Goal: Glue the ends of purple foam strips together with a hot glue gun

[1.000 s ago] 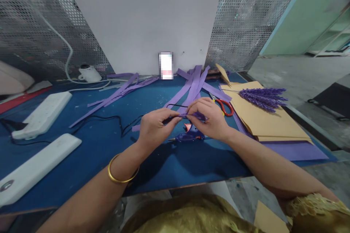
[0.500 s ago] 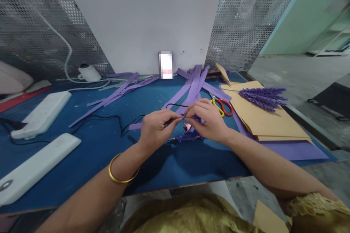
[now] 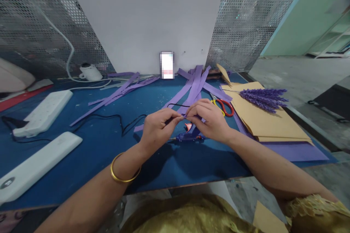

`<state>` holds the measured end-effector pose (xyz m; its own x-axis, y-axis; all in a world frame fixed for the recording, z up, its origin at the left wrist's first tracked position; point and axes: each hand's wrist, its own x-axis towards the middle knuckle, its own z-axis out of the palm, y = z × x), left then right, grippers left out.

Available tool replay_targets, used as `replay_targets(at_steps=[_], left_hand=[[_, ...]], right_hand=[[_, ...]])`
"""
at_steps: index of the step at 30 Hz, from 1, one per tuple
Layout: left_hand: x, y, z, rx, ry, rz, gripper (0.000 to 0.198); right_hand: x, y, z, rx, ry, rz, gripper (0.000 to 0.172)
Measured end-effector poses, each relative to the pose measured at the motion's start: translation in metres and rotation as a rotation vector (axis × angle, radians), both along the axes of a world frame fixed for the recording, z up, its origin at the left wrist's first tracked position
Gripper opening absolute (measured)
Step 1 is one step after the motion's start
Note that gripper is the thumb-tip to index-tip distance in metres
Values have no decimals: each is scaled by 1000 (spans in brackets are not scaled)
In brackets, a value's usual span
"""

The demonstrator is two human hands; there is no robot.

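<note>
My left hand (image 3: 161,127) and my right hand (image 3: 208,119) meet over the middle of the blue table, fingertips pinched together on a purple paper strip (image 3: 185,116). Most of the strip is covered by my fingers; one end (image 3: 138,128) sticks out left of my left hand. Just below the hands a dark blue glue gun (image 3: 188,137) lies on its side, nozzle to the left. Red and yellow scissors (image 3: 224,107) rest right behind my right hand. Long purple strips (image 3: 191,87) lie crossed beyond the hands.
Brown paper sheets (image 3: 270,125) on a purple sheet (image 3: 295,152) hold a purple lavender bunch (image 3: 264,99) at right. More strips (image 3: 109,96), a white power strip (image 3: 45,113) and a long white object (image 3: 41,165) lie left. A phone (image 3: 167,64) leans on a white board (image 3: 147,22).
Both hands stay pinched on the strip at almost the same spot. The strip's left end has tilted a little and shifted right. The whole view has moved slightly.
</note>
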<state>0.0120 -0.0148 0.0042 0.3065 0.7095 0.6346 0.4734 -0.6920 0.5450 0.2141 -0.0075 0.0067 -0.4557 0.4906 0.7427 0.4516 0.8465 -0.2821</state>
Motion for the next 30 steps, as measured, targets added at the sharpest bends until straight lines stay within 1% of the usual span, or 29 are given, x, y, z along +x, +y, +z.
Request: replay_targets(at_steps=[2,5,9,11,13,14,15,16,17,19,20,23,25,27,30], left_hand=[[-2,2,2,-4,4,31,13],[-8,8,5,28,-4,148,16],[-19,15,8,95,-103,322,34],[-23,18,7,110,-185,364,42],[-27,21,6,123,-230,381,47],[-28,23,6,137,-230,391,44],[-29,25,6,161,-219,402,35],[-29,26,6,189,-203,413,20],[-29,28,7,217,-188,421,10],[-26,29,8,236,-158,406,30],[-24,28,8,217,-131,378,29],[-16,23,4,96,-19,239,14],[-11,19,1,52,24,169,11],[-9,16,-1,53,37,136,7],[-8,13,0,79,53,116,10]], right_hand=[[2,1,2,1,6,-11,17],[8,6,6,17,31,-63,18],[16,12,8,47,68,-151,17],[18,13,8,52,68,-167,17],[18,12,9,60,61,-165,17],[18,12,9,67,57,-162,17],[17,11,9,74,51,-159,17],[16,10,10,83,45,-155,17],[16,10,10,91,40,-151,17],[15,9,10,100,33,-145,17],[15,9,10,100,33,-144,17],[15,9,10,91,35,-149,17],[14,8,9,86,34,-144,16],[13,8,9,80,26,-133,16],[12,7,8,71,6,-120,15]])
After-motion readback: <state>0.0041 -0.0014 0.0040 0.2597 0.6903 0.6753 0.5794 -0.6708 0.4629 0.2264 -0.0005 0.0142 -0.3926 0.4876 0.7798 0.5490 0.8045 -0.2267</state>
